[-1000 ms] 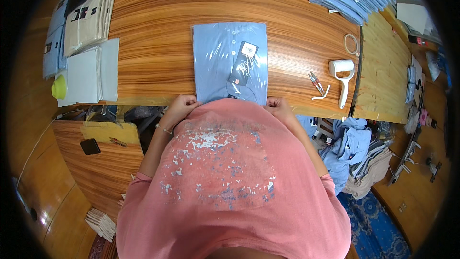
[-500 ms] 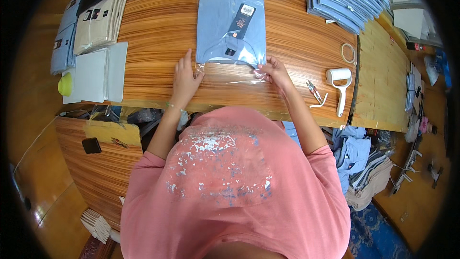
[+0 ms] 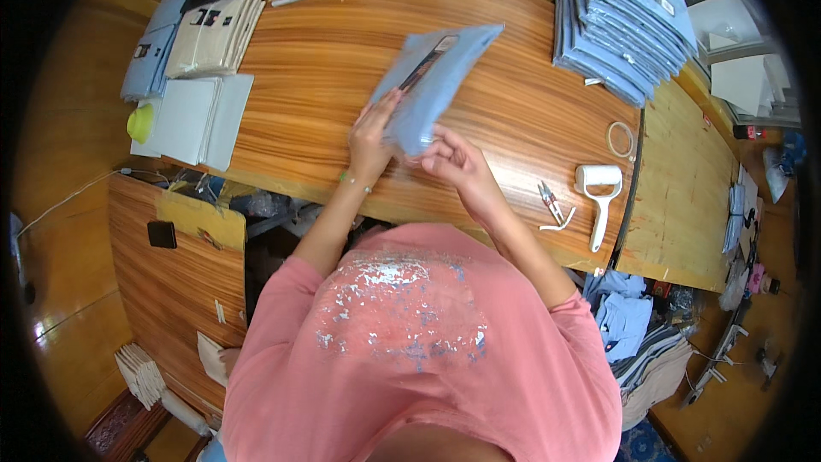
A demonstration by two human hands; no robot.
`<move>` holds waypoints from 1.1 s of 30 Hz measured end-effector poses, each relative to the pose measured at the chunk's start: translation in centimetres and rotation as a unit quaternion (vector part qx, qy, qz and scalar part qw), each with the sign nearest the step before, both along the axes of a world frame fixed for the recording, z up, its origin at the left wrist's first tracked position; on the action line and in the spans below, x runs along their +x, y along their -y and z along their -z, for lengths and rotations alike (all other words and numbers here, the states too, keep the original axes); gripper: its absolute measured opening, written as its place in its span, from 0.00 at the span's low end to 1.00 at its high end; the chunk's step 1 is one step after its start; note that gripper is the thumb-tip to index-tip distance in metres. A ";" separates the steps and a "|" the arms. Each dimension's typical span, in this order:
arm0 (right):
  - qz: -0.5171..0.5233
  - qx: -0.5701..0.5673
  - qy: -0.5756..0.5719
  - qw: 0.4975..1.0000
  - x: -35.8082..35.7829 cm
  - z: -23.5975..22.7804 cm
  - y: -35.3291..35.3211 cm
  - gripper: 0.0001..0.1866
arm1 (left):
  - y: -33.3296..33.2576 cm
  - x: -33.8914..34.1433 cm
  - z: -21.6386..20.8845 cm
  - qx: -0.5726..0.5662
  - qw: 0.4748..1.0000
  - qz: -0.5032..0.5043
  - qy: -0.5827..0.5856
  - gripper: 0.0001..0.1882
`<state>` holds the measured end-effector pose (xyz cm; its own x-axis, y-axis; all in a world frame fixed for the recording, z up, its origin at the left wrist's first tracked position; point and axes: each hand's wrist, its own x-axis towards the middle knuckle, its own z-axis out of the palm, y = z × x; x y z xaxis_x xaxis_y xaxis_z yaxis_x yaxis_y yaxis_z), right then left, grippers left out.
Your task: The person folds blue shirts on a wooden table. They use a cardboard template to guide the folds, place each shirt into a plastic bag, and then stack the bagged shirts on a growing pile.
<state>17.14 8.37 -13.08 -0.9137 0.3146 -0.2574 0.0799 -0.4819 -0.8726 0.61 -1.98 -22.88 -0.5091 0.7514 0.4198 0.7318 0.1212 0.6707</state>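
A folded blue shirt in a clear plastic bag [image 3: 445, 73] is lifted and tilted off the table, blurred by motion, with a dark tag on its front. My left hand [image 3: 373, 135] grips its left side near the lower end, fingers lying over the plastic. At the bottom end, my right hand [image 3: 459, 162] has curled fingers that pinch the bag's lower edge; the exact fingertip contact is blurred.
Bagged blue shirts [image 3: 637, 17] are piled at the far right. Beige packed garments [image 3: 214, 34] and white cards [image 3: 188, 120] sit at the left. A lint roller [image 3: 599, 197], thread snips [image 3: 550, 198] and a tape ring [image 3: 620, 139] lie right. Someone else's hand [image 3: 229, 361] shows lower left.
The bagged shirt was flat on the table; now it is raised, tilted and turned. My left hand has moved right onto it, and my right hand has come left and nearer.
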 end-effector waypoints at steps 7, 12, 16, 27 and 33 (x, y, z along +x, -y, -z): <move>0.144 -0.047 0.153 0.976 0.6 8.0 -2.2 0.29 | -4.7 2.4 2.6 0.244 0.634 -0.121 0.724 0.17; 0.173 -0.063 0.114 0.976 -1.6 11.5 -4.8 0.28 | -4.2 3.4 4.0 0.169 0.466 -0.057 0.867 0.19; 0.109 0.073 0.259 0.957 -0.6 9.8 -6.4 0.32 | 3.9 6.1 -0.6 0.047 0.380 0.133 0.914 0.16; 0.060 0.720 0.105 0.683 -4.5 12.4 0.4 0.10 | 3.6 -1.6 1.8 -0.238 0.940 0.243 0.029 0.06; 0.017 0.792 0.084 0.605 -4.2 11.1 0.4 0.12 | 5.5 -0.4 4.7 -0.171 0.942 0.259 -0.129 0.24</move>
